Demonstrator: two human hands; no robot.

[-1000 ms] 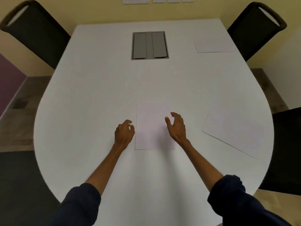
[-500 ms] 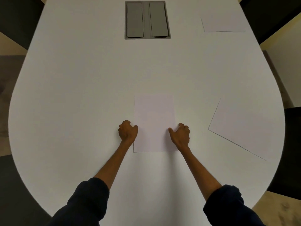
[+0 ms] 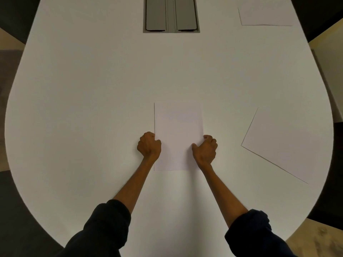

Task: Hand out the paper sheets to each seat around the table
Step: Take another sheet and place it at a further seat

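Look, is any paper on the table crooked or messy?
Yes, the sheet at the right edge of the table lies turned at a slant. The middle sheet, gripped at its sides by the left hand and right hand, sits straight, and so does the far sheet. Nothing looks torn or spilled.

This is an office meeting room. A large white table [image 3: 92, 108] with a rounded near end fills almost the whole view, broad enough for several people to sit round. Set flush into its surface toward the far edge is a grey cable hatch [image 3: 171, 14] with two closed flaps side by side. Plain paper lies at separate places: the centre sheet [image 3: 178, 127] toward the near edge, the right sheet [image 3: 289, 143] askew by the right edge, the far sheet [image 3: 265, 15] at the far right corner. A dark chair [image 3: 324, 15] shows past that corner, beside a pale yellow wall [image 3: 330, 49].
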